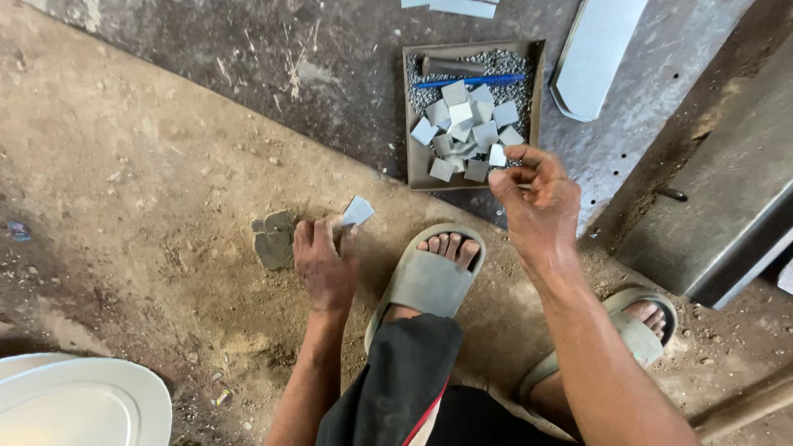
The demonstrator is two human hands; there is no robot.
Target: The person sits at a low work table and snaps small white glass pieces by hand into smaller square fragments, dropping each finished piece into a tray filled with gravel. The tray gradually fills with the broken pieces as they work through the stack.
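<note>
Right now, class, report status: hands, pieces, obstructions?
Left hand pinching grey square piece at floor. Right hand over tray, fingertips pinched. Nothing between.

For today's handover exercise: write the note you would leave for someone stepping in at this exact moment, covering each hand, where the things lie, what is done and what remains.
Left hand: low at the dirt floor, pinching a small grey square piece.
Right hand: raised by the tray's near edge, fingertips pinching something too small to tell.
Shallow tray: holds a pile of grey square pieces on fine metal bits, plus a blue pen and a dark rod.
Done: one piece is out, in the left hand.
Left: most pieces remain in the tray.
</note>
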